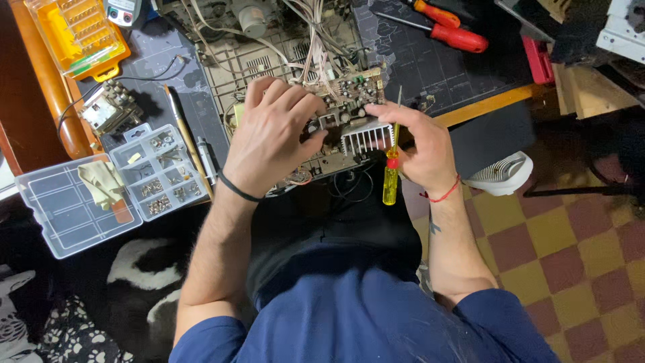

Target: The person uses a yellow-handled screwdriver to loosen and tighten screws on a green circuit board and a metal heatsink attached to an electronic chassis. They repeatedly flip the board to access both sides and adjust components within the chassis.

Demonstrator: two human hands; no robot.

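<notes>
Two hands work over an opened chassis (269,74) on the counter (484,107), its wiring (312,40) bared and loose screws already sorted in the clear parts box (158,171) at 9 o'clock; the circuit board (349,87) looks partly freed yet remains tied by wires, so a good share of the strip-down seems left. The board lies at centre, long axis running 8 to 2 o'clock, with a finned heat sink (366,134) on its near edge. The left hand (269,138) clenches the board's left end from above. The right hand (420,144) grasps a yellow screwdriver (392,168), long axis 12 to 6 o'clock, tip pointing to 12, handle toward the body. Two red-handled screwdrivers (457,33) lie idle at 1 o'clock.
</notes>
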